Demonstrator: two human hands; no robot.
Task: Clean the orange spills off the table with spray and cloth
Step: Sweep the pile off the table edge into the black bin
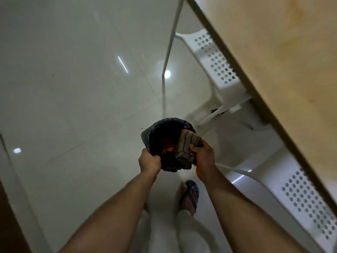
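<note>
A dark bin lined with a black bag (156, 127) stands on the floor below me. My left hand (149, 162) grips the near rim of the bag. My right hand (204, 158) holds a folded brown striped cloth (187, 146) over the bin's right side. Orange bits (166, 146) lie inside the bin. The beige table (284, 57) runs along the right, with faint orange smears (299, 17) on its top. No spray bottle is in view.
Two white perforated plastic chairs (217, 61) (302, 199) are tucked under the table's edge. A thin white table leg (168, 52) stands behind the bin. Glossy pale floor tiles (73, 79) spread to the left. My sandalled foot (190, 195) is below the bin.
</note>
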